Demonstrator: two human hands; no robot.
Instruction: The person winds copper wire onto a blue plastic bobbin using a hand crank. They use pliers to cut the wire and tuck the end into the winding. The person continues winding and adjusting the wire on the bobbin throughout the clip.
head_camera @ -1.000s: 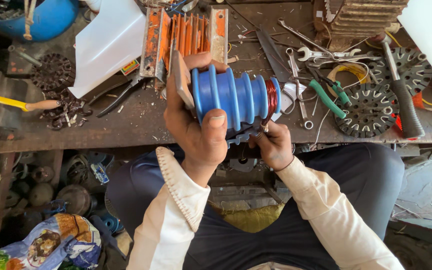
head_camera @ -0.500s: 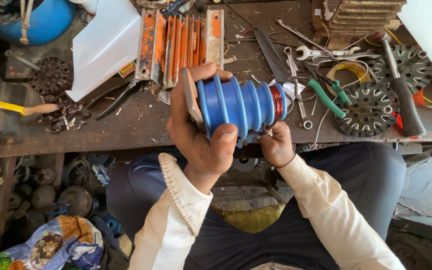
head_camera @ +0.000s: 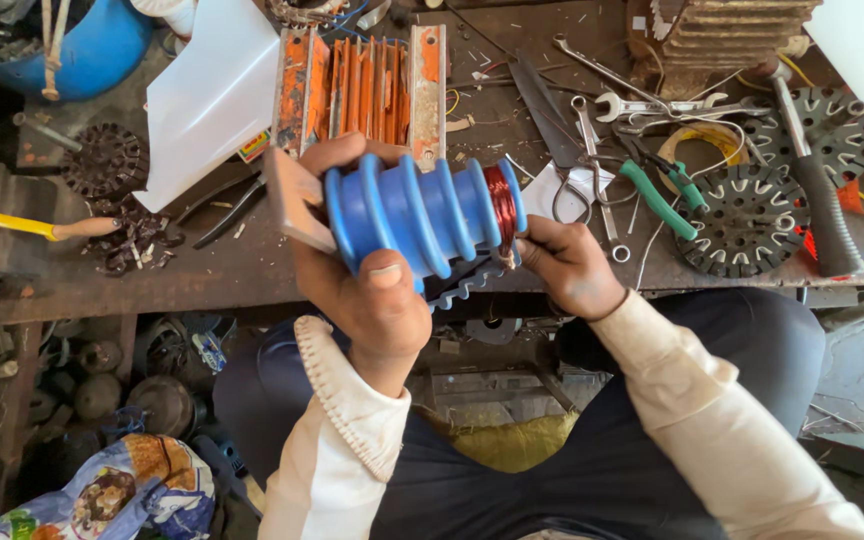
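Two hands: both are on one blue ribbed former (head_camera: 417, 215), held in the air above the lap, just in front of the counter (head_camera: 152, 285) edge.
Left grip: the left hand (head_camera: 367, 290) is closed round the wide end, thumb pressed on the near ribs, fingers wrapped over the far side beside a flat grey plate (head_camera: 292, 205) fixed to that end.
Right grip: the right hand (head_camera: 572, 265) is closed too, fingertips pinched at the narrow end, touching the band of copper wire (head_camera: 500, 200) wound in the last groove.
How it handles: I judge the former stiff moulded plastic, light for its bulk; the ribs give a sure hold. The wire looks thin and easy to kink, so the body is the place to take it, not the winding.
Below it: a toothed dark part (head_camera: 462, 285) shows under the former; whether it is attached I cannot tell.
Behind: an orange and rusty laminated core (head_camera: 362, 90) lies on the counter just past the left fingers.
To the right: scissors (head_camera: 577, 165), green-handled pliers (head_camera: 657, 195), a slotted round lamination (head_camera: 747, 220) and a hammer (head_camera: 817, 200).
To the left: a white sheet (head_camera: 207, 100) and a blue drum (head_camera: 102, 45).
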